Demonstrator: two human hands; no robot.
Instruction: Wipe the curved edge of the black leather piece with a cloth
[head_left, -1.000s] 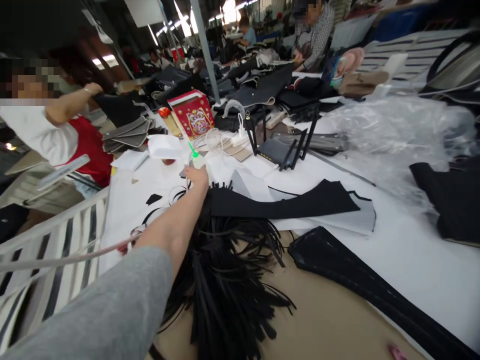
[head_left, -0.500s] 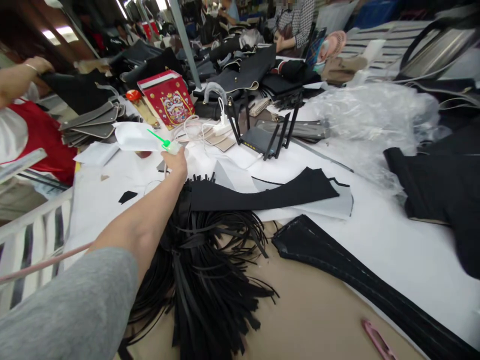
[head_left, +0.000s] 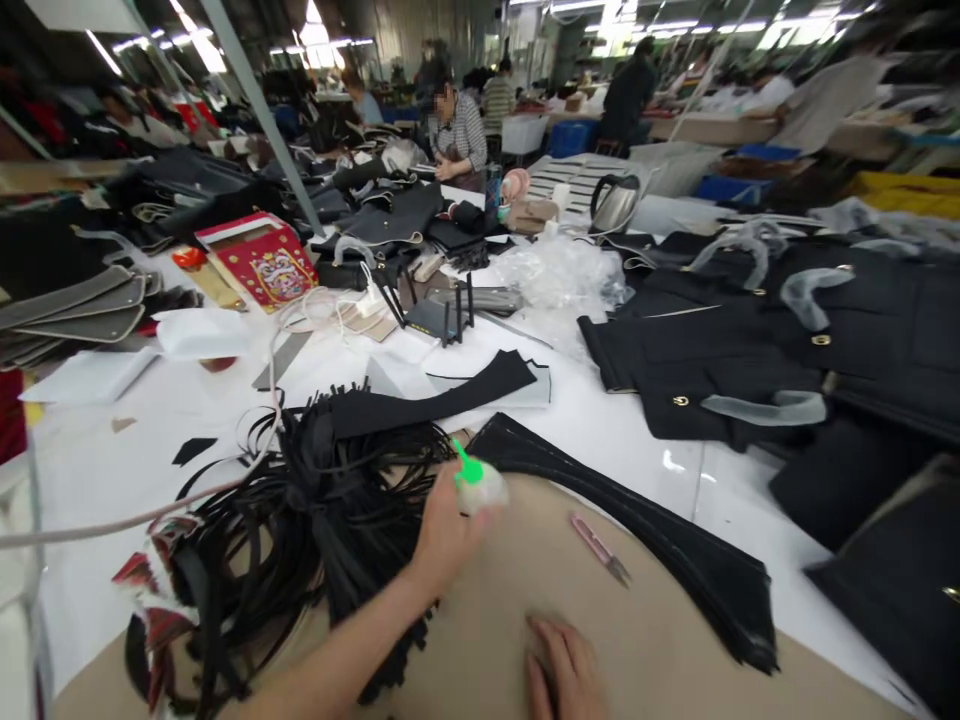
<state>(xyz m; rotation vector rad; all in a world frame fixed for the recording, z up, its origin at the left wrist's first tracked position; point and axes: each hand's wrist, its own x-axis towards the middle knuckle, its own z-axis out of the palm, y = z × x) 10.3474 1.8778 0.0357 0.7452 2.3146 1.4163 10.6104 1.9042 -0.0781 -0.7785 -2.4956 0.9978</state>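
The white tabletop point(head_left: 592, 420) is spread across most of the scene, and its near part is covered by a tan surface point(head_left: 502, 570) with a curved edge. Black bags point(head_left: 720, 350) with wrapped handles are piled on the right. On the left, a tangled bundle of black strips point(head_left: 330, 510) is heaped partly over the tan surface. A long black piece point(head_left: 637, 512), widened at its far right end, is laid slantwise across the tan edge. Farther back, crumpled clear plastic point(head_left: 562, 280) is bunched beside the bags. A curved black panel point(head_left: 442, 405) is laid just behind the strips, while a red box point(head_left: 281, 275) and a black router point(head_left: 435, 320) are set beyond it. The small bottle point(head_left: 484, 487) with a green nozzle is clasped by the fingers of the left hand point(head_left: 450, 525), between the strips and the long piece; whether its base is touching anything cannot be told. The right hand point(head_left: 562, 665), cut off by the lower edge, is rested on the tan surface with thumb and fingers apart. Pink snips point(head_left: 596, 545) are placed between that hand and the long piece.
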